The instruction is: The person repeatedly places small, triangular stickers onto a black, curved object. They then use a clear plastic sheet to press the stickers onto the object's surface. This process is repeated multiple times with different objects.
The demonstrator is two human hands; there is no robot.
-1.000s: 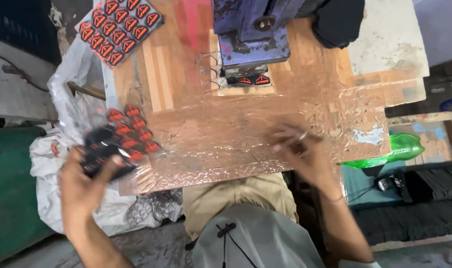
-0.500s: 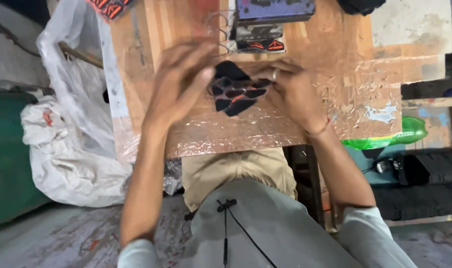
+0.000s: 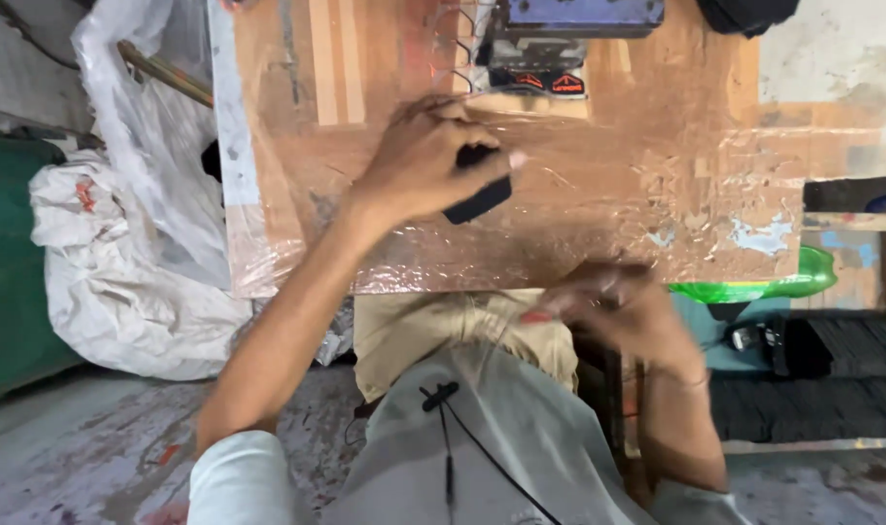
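Note:
My left hand is over the middle of the wooden table, closed around a stack of black patches whose end sticks out below my fingers. My right hand has come back to the table's near edge, above my lap; it is blurred, and something small and red shows at its fingertips. At the far edge a blue press stands with two black-and-orange patches under its head.
Crinkled clear film covers the tabletop. White plastic sacks lie on the floor at the left. A green plastic bottle and dark mats sit at the right. A dark cloth lies at the far right corner.
My left hand carried the patches from the left edge to the table's middle, where both hands met. My right hand has since drawn back toward my lap, leaving the stack in the left.

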